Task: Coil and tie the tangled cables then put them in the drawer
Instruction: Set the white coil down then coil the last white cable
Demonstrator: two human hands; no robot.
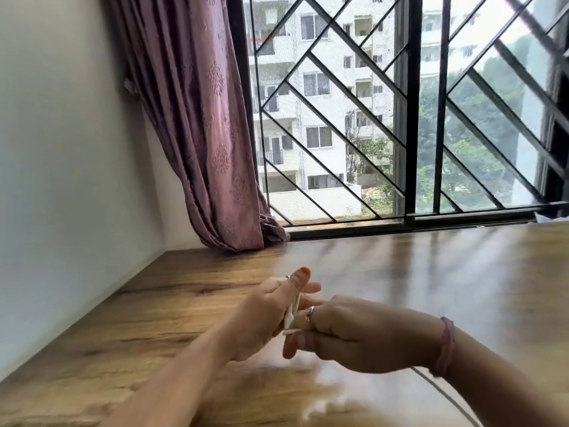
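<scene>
Where the wooden table (431, 272) runs from the white wall (61, 149) at the left to the barred window (400, 118) along the top, bare surface lies around both hands at lower centre. A purple curtain (200, 134) hangs at upper left. The left hand (271, 315) grips a white cable (292, 312), mostly hidden between its fingers; the right hand (354, 331) curls around the cable's lower end. A thin strand trails off the bottom right, blurred.

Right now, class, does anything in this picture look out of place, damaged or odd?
Nothing stands out. Both hands meet over the wooden table: the left hand and right hand hold a white cable between them. A thin strand trails off under the right wrist. The curtain hangs gathered at the window.
</scene>
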